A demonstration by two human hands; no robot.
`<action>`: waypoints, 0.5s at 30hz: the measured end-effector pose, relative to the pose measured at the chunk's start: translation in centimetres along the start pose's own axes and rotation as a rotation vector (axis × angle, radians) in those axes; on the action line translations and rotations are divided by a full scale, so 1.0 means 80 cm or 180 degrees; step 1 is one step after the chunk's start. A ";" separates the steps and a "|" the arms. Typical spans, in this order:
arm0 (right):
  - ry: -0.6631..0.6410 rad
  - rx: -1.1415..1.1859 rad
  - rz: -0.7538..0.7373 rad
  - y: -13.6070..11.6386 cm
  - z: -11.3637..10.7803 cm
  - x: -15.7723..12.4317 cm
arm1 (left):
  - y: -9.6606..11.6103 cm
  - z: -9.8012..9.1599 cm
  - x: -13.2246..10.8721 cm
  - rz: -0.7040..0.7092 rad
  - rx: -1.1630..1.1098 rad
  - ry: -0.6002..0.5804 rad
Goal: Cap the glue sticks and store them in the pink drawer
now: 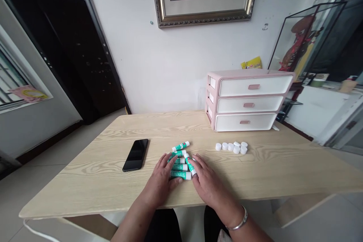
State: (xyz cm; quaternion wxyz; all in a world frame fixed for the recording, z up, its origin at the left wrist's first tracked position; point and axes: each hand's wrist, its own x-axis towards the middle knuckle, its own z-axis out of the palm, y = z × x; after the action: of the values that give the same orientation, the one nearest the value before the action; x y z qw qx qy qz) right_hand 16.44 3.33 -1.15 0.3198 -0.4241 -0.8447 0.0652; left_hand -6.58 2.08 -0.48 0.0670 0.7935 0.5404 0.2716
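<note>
Now both hands lie flat and open; the left hand (pixel 162 181) and right hand (pixel 208 182) touch smooth green glue sticks (pixel 180 160); round white caps (pixel 231 147) sit apart on the wooden table (pixel 99 174).

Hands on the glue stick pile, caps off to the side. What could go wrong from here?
1. The green-and-white glue sticks are round and loosely heaped between the left hand and right hand; a nudge could send one rolling across the light wooden table.
2. One stick lies apart at the pile's far side and might be missed.
3. The small white round caps sit loose near the pink-and-white drawer unit; a sweeping right hand may scatter them.
</note>
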 end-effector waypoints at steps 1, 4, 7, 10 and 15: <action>0.0000 0.0007 0.0001 0.000 0.000 0.000 | -0.001 0.001 0.000 0.0003 -0.0054 -0.0002; -0.0006 0.0034 -0.0006 0.003 0.001 0.000 | -0.003 0.006 -0.002 -0.0012 -0.0127 0.0114; 0.0069 0.0120 -0.0042 0.007 0.003 -0.001 | -0.004 0.009 -0.006 -0.0071 -0.0161 0.0185; 0.0195 0.0256 -0.0056 0.009 0.004 -0.001 | -0.004 0.009 -0.012 -0.0133 -0.0238 0.0223; 0.0349 0.0448 0.0011 0.006 0.000 0.000 | -0.007 0.009 -0.022 -0.0179 -0.0401 0.0457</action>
State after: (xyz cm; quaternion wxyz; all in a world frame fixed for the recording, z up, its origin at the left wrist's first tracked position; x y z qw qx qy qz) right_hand 16.76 3.66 -1.32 0.3945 -0.4050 -0.8185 0.1017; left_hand -7.16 0.91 -1.93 0.0854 0.7508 0.5477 0.3592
